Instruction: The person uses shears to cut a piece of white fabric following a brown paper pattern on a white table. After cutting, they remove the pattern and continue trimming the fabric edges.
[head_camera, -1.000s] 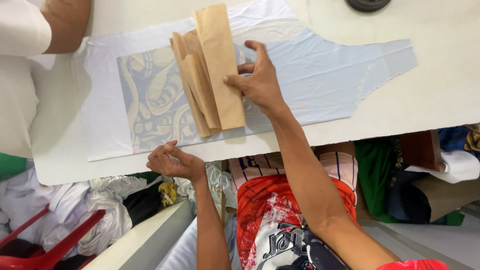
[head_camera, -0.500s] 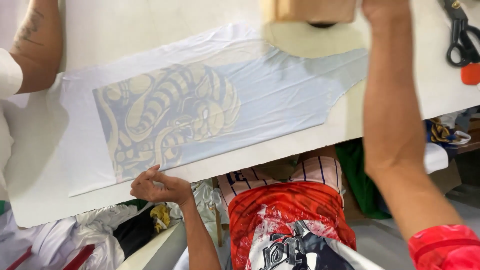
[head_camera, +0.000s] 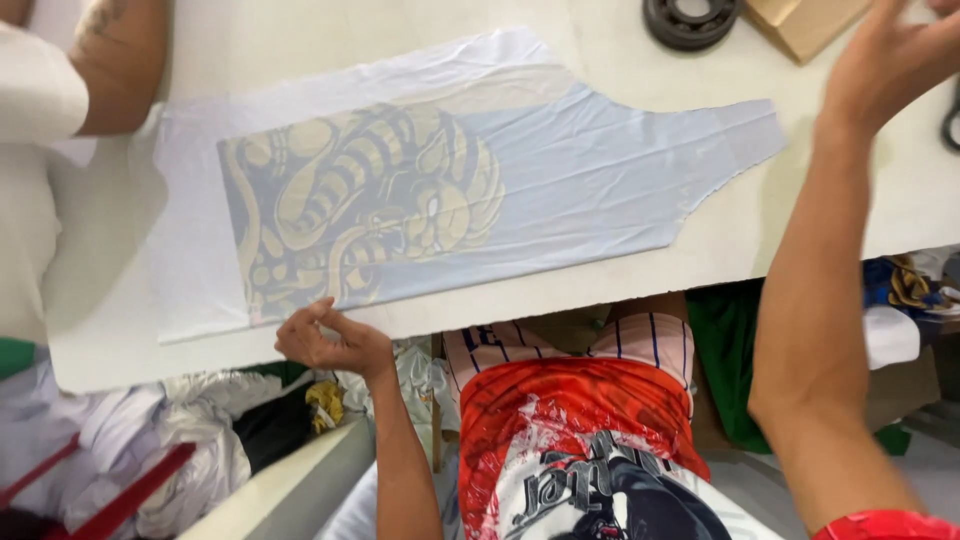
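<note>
White fabric panel (head_camera: 600, 180) | left hand (head_camera: 330, 340) fingers pinch its near edge | right hand (head_camera: 890, 60) raised, fingers spread, empty

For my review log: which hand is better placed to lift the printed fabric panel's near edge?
Left. The left hand already pinches the fabric panel at its near edge; the right hand is raised beyond its far corner.

fabric panel (head_camera: 560, 190): 1 | black ring (head_camera: 690, 20): 1 | cardboard piece (head_camera: 800, 22): 1 | table (head_camera: 300, 40): 1
</note>
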